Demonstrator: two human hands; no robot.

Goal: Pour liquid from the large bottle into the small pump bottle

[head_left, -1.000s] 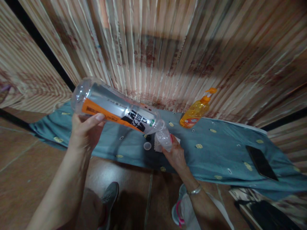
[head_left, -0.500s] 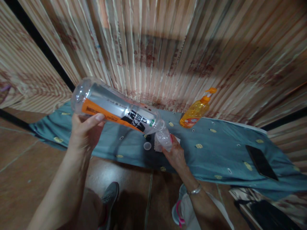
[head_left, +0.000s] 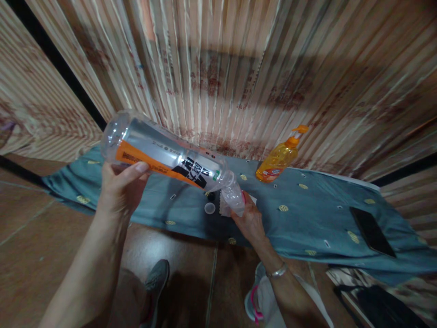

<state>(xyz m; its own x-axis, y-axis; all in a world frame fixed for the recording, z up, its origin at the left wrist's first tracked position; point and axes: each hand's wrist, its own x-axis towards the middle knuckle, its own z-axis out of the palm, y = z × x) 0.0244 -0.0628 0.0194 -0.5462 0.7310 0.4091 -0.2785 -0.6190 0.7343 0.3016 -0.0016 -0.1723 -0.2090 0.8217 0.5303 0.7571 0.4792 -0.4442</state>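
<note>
My left hand is closed around the base end of a large clear plastic bottle with a silver, orange and black label. The bottle is tilted, its mouth down to the right. In my right hand is a small clear bottle, slanted, with its upper end at the large bottle's mouth. Fingers hide part of the small bottle. No liquid stream can be made out. Beneath the two bottles lie a pale tissue, a translucent round cap and a small dark cap.
An orange pump bottle stands at the back of the narrow surface with a blue-green cloth. A black phone lies at the right. Behind hangs a striped curtain. A dark bag is at the lower right.
</note>
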